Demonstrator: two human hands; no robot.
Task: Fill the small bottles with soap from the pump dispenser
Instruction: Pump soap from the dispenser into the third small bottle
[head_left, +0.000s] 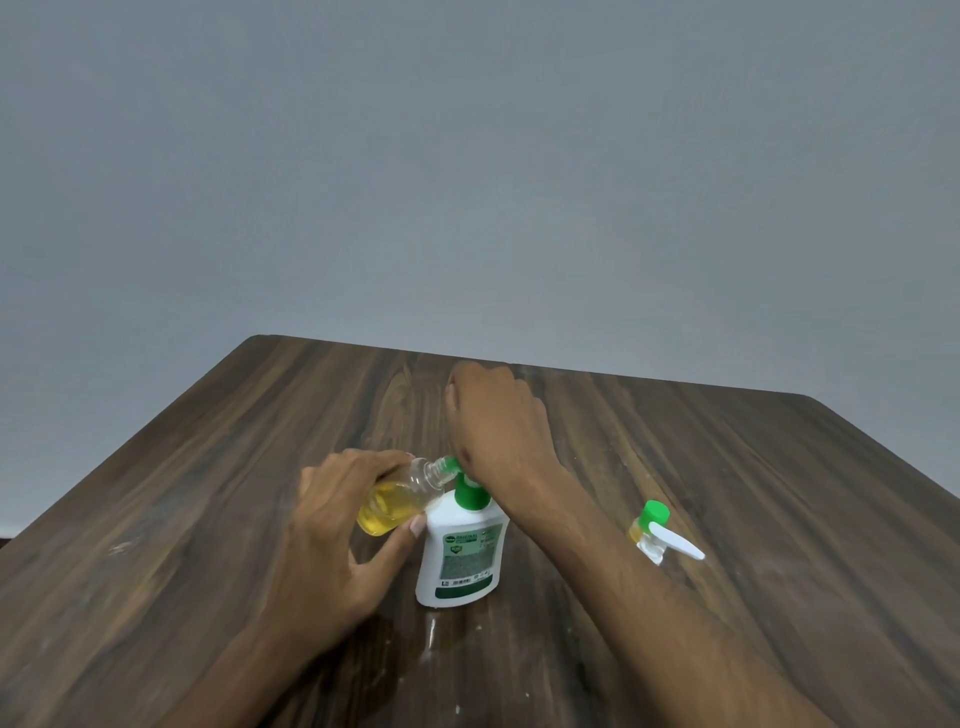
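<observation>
Head view: your table (208, 493) carries the pump dispenser (460, 551) upright so its spout meets the small bottle (400, 499), tilted, mouth at the spout, part-filled with yellow soap. Your left hand (332, 525) grips that bottle; your right hand (493, 415) presses the pump, fingers hidden, so I cannot tell their curl

I read only "ORIGINAL" on the green-and-white label of the white plastic pump dispenser (457, 551); smaller print was blurred.
</observation>
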